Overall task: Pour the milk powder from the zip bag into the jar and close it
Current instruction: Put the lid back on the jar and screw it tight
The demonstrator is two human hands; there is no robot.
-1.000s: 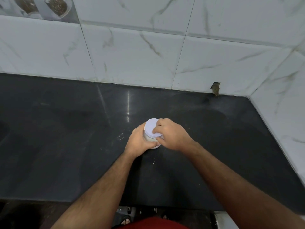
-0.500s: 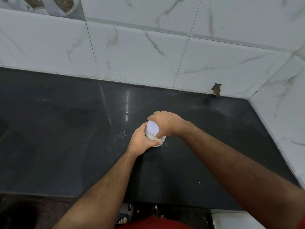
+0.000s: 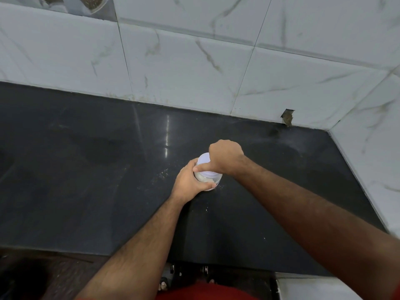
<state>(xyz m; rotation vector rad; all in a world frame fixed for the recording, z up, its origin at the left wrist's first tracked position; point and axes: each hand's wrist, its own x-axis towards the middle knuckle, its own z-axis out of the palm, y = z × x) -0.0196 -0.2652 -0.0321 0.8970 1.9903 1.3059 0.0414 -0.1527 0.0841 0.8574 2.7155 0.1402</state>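
Note:
A small clear jar [image 3: 208,177] with pale milk powder inside stands on the black counter [image 3: 86,180] near its middle. A white lid [image 3: 203,161] sits on top of the jar. My left hand [image 3: 189,184] grips the jar's body from the left, fingers wrapped under its front. My right hand [image 3: 225,156] comes from the right and grips the lid from above, thumb along the lid's near edge, covering its far half. No zip bag is in view.
Spilled powder specks [image 3: 161,174] lie on the counter left of the jar and in front of it. Marble-look wall tiles [image 3: 194,68] close the back and right side. A broken notch [image 3: 287,118] marks the back wall's foot. The counter's front edge [image 3: 129,254] runs near my body.
My right hand has turned on the lid, the wrist swinging round toward the far side. The left hand has kept its hold on the jar. The camera has shifted slightly.

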